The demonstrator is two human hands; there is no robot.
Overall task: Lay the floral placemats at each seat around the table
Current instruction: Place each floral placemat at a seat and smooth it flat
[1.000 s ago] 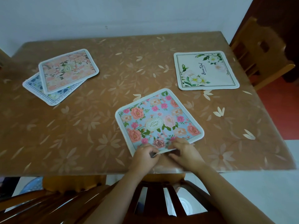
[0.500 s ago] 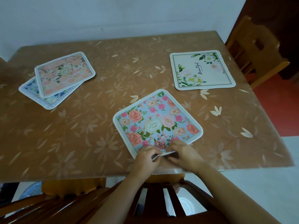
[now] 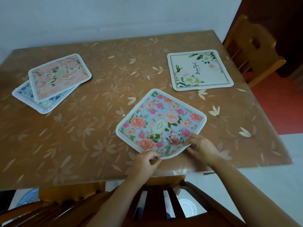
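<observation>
A blue placemat with pink flowers lies turned like a diamond near the front of the brown table. My left hand and my right hand both pinch its near corner, which is lifted and bent off the table. A white placemat with green leaves lies flat at the right side. At the left, a peach floral placemat rests on top of a blue-and-white one.
A dark wooden chair back stands right below my arms at the table's front edge. A light wooden chair is at the far right. A white wall runs behind the table.
My hands have drawn apart along the near edge of the blue placemat, and its near corner is now bent up more. The other mats have not moved.
</observation>
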